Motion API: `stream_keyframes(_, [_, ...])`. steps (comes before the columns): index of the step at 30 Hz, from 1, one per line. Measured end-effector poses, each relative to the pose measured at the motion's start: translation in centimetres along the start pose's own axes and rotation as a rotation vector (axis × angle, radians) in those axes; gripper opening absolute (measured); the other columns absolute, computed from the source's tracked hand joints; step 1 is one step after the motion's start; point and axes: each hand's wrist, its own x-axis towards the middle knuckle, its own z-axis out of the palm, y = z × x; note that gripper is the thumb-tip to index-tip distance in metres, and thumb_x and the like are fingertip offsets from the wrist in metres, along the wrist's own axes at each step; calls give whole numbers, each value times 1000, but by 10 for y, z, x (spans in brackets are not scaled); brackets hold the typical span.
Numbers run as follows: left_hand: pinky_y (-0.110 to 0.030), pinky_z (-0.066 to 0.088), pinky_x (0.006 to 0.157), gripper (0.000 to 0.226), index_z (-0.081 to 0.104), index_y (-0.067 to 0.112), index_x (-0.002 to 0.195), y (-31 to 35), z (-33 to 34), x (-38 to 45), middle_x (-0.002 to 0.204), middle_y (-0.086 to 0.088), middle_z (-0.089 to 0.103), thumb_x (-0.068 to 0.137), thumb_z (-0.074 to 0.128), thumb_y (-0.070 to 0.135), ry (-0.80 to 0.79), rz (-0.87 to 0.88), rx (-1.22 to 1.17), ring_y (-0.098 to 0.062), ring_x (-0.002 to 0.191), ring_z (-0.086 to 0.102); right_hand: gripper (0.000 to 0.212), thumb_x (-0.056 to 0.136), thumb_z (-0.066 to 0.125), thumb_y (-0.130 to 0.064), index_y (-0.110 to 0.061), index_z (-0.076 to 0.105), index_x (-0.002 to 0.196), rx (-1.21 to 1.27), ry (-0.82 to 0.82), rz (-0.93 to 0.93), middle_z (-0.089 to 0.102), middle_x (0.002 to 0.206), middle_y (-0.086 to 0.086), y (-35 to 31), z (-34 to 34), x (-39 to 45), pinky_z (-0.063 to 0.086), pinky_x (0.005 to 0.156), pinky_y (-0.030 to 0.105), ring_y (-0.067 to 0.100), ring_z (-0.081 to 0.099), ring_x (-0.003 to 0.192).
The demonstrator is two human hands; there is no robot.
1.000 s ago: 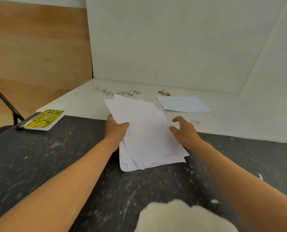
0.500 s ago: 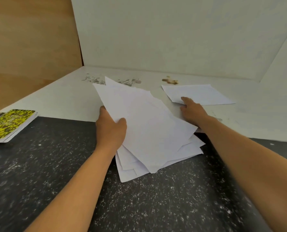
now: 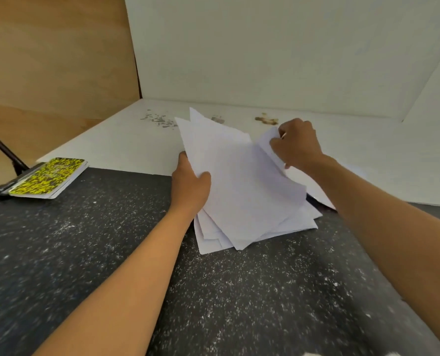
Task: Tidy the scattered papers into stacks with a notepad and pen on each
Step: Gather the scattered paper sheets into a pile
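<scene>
A loose pile of white papers [image 3: 242,191] rests on the dark speckled table, its far end tilted up. My left hand [image 3: 190,183] grips the pile's left edge, thumb on top. My right hand [image 3: 297,145] pinches the corner of a single white sheet [image 3: 269,147] and holds it lifted against the pile's right side. A yellow and black notepad [image 3: 48,177] lies flat at the far left of the table, with a dark pen [image 3: 8,187] along its left edge.
The dark table [image 3: 213,291] meets a white board [image 3: 126,147] lying behind it, stained with grey and brown marks. White panels stand at the back and right. A wooden wall and a black chair frame [image 3: 3,150] are at the left.
My right hand has picked up the sheet that lay on the white board and brought it to the pile. My left hand keeps its hold on the pile.
</scene>
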Motion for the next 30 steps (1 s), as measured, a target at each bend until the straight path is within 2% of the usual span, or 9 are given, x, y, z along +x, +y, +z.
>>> stream_keyframes(3, [-12, 44, 71, 41, 51, 24, 124, 9, -6, -18, 104, 17, 60, 91, 56, 1, -49, -7, -69, 6, 94, 56, 21, 77, 51, -5, 3, 63, 62, 149, -94, 8, 65, 49, 15, -44, -15, -23, 52, 43, 21, 23, 66, 39])
stream_keyframes(10, [-25, 53, 82, 34, 54, 26, 129, 22, -23, -70, 115, 11, 66, 96, 62, 20, -87, 19, -224, -9, 106, 64, 13, 81, 54, 9, 17, 64, 84, 776, -301, 262, 70, 70, 30, -111, -42, -76, 60, 52, 37, 38, 72, 57])
stream_keyframes(13, [-36, 54, 90, 34, 58, 30, 127, 40, -36, -87, 118, 3, 68, 100, 49, 48, -180, -102, -416, -19, 111, 64, 29, 91, 63, -13, 14, 63, 99, 780, -366, 259, 72, 88, 28, -123, -52, -100, 63, 62, 45, 39, 74, 66])
stream_keyframes(16, [-52, 48, 102, 84, 57, 27, 136, 51, -46, -102, 128, -9, 67, 75, 51, 84, -377, -343, -615, -29, 118, 64, 56, 98, 53, -46, 6, 60, 117, 784, -551, 306, 67, 109, 24, -116, -53, -125, 63, 71, 45, 39, 73, 88])
stream_keyframes(19, [-42, 56, 90, 47, 64, 28, 123, 58, -50, -119, 110, 3, 75, 80, 79, 40, -348, -299, -365, -19, 104, 71, 57, 101, 43, -51, 0, 59, 125, 806, -649, 317, 65, 119, 19, -99, -50, -147, 59, 89, 45, 34, 69, 104])
stream_keyframes(22, [-34, 56, 85, 45, 64, 18, 120, 54, -52, -131, 112, -1, 73, 80, 73, -2, -268, -367, -318, -20, 101, 68, 40, 97, 59, -37, -7, 63, 123, 749, -478, 254, 64, 127, 13, -78, -56, -166, 56, 95, 39, 27, 66, 111])
stream_keyframes(24, [-31, 54, 83, 45, 64, 16, 121, 58, -56, -135, 115, -2, 70, 82, 71, -5, -229, -364, -322, -19, 103, 65, 45, 89, 72, -23, -15, 57, 131, 504, -252, 190, 53, 140, 4, -58, -66, -176, 47, 95, 29, 21, 54, 124])
stream_keyframes(26, [-35, 54, 90, 47, 62, 18, 124, 70, -59, -135, 119, -1, 69, 84, 72, -3, -228, -305, -326, -20, 107, 64, 73, 81, 80, -19, -18, 42, 144, 387, -77, 229, 39, 150, 2, -38, -83, -185, 38, 99, 27, 22, 41, 136])
stream_keyframes(30, [-33, 55, 85, 44, 60, 24, 123, 111, -64, -131, 115, 4, 68, 87, 71, 1, -225, -126, -340, -14, 100, 65, 115, 67, 92, -24, -22, 17, 155, 703, -139, 438, 44, 148, 11, -11, -125, -188, 44, 99, 44, 31, 51, 126])
